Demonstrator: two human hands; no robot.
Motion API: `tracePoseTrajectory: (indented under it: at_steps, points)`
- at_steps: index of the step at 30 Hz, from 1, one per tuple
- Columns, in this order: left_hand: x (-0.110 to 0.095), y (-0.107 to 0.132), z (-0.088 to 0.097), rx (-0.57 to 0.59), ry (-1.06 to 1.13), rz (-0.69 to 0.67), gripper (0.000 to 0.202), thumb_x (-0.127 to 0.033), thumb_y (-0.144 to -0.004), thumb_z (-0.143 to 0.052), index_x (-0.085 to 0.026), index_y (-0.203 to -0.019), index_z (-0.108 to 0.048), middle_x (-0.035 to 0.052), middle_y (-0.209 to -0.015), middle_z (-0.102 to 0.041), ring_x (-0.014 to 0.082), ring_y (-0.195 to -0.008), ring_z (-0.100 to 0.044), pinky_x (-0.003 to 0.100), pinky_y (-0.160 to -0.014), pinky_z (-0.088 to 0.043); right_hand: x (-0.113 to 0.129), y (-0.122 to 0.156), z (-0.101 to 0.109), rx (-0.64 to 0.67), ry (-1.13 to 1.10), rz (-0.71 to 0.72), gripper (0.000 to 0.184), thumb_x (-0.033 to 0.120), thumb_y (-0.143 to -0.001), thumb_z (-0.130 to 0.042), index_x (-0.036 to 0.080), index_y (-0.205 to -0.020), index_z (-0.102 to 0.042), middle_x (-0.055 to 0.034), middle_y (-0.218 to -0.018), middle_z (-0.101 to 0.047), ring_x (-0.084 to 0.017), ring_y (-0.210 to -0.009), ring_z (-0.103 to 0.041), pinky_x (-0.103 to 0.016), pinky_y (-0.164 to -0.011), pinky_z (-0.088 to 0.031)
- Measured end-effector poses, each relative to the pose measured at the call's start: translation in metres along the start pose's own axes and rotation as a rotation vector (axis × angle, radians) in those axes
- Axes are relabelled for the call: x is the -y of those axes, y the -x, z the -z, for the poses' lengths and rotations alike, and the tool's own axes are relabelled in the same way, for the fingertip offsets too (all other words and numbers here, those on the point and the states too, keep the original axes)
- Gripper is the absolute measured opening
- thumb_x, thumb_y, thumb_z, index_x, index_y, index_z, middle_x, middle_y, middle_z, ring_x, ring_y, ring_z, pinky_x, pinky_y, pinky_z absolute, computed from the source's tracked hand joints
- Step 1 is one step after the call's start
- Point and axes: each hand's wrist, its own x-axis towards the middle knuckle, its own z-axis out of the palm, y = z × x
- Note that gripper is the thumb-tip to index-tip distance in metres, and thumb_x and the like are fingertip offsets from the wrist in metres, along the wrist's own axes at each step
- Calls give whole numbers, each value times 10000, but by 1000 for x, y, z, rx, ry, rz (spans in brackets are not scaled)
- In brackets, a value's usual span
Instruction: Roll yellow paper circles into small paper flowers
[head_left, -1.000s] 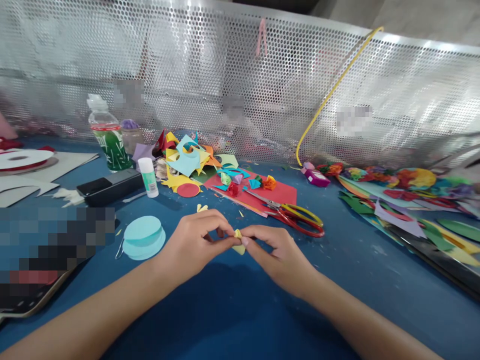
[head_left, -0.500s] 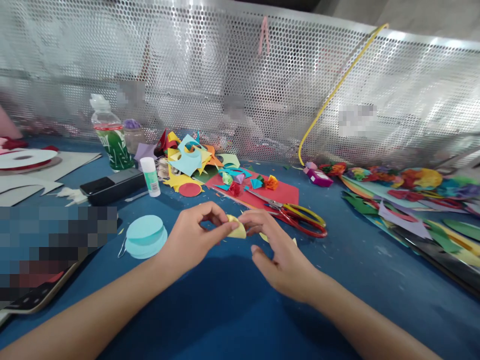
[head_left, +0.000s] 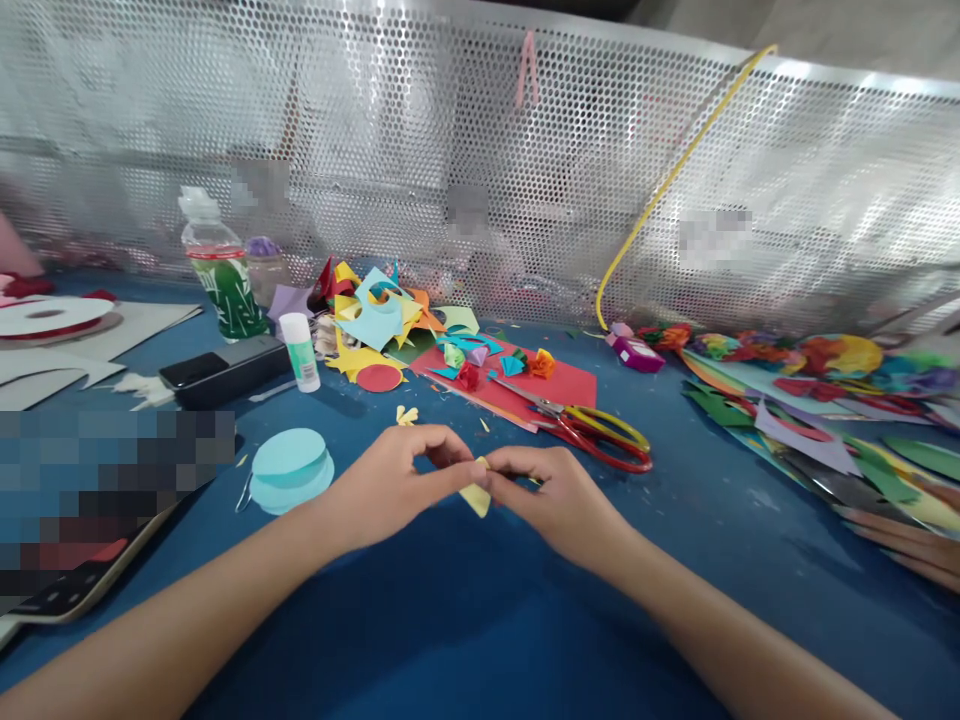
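Observation:
A small folded piece of yellow paper is pinched between my two hands above the blue table. My left hand grips its left side with thumb and fingers. My right hand pinches the same paper at its upper right, fingertips close to those of the left. Just beyond my left hand lie small yellow paper bits. Light-blue paper circles are stacked to the left of my left hand. Scissors with red and yellow handles rest beyond my right hand.
Small folded paper flowers sit on a red sheet. A glue stick, a black box and a bottle stand left, near paper scraps. Another person's hand is at the right edge. A perforated metal panel closes the back.
My right hand has closed from apart onto the yellow paper, which now points downward. Both hands sit slightly lower, uncovering the yellow bits. Another person's hand has appeared at the right edge.

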Motion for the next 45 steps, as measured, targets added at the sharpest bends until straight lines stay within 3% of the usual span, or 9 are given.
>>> tracePoseTrajectory:
  at_steps: [5, 9, 12, 15, 21, 26, 40, 45]
  points:
    - [3, 0, 6, 160, -20, 120, 257, -344, -769, -454, -141, -787, -610, 14, -677, -575, 106, -542, -538, 205, -512, -454, -6, 0, -4, 79, -111, -125, 212, 332, -845, -435, 193, -837, -595, 13, -694, -591, -114, -624, -540, -216, -558, -399]
    - [13, 1, 5, 326, -114, 191, 257, -340, -751, -453, -139, -736, -613, 2, -612, -555, 103, -475, -530, 185, -441, -414, -7, 0, -6, 154, -12, -91, 164, 263, -817, -466, 197, -830, -616, 11, -699, -604, -112, -603, -526, -219, -546, -388]
    - [18, 1, 1, 268, -289, 134, 241, -305, -749, -454, -148, -725, -634, -5, -568, -562, 90, -441, -490, 176, -418, -352, -7, 0, -8, 212, 137, -17, 137, 209, -779, -507, 186, -759, -640, -2, -696, -602, -114, -608, -518, -222, -553, -375]
    - [22, 0, -3, 192, -450, -18, 211, -250, -740, -467, -176, -727, -663, 9, -632, -621, 111, -550, -519, 189, -491, -350, -8, 0, -11, 220, 219, 21, 96, 170, -745, -535, 175, -737, -631, 1, -699, -581, -99, -581, -496, -211, -536, -357]
    - [24, -1, -4, 185, -599, -131, 218, -246, -758, -464, -199, -746, -677, 33, -736, -637, 147, -674, -556, 219, -590, -366, -10, -1, -20, 153, 251, 15, 58, 138, -698, -551, 169, -690, -598, 17, -661, -529, -100, -600, -483, -202, -526, -339]
    - [18, 3, 3, 235, -640, -89, 198, -200, -709, -489, -224, -741, -683, 20, -801, -644, 158, -714, -570, 225, -612, -366, -10, 0, -22, 169, 246, 10, 88, 117, -700, -529, 177, -700, -593, 11, -679, -537, -107, -620, -490, -201, -534, -350]
    - [18, 3, 4, 234, -508, 8, 189, -252, -699, -500, -195, -707, -680, 16, -684, -651, 126, -592, -557, 193, -513, -348, -16, -1, -17, 193, 343, 98, 49, 143, -736, -545, 175, -732, -581, 14, -706, -539, -100, -612, -488, -199, -550, -352]
    - [20, 3, 4, 239, -504, 31, 168, -245, -683, -515, -200, -721, -673, 13, -705, -659, 131, -594, -565, 194, -509, -356, -19, -3, -14, 235, 318, 158, 121, 197, -791, -535, 191, -874, -623, -12, -828, -588, -120, -714, -543, -217, -638, -401]
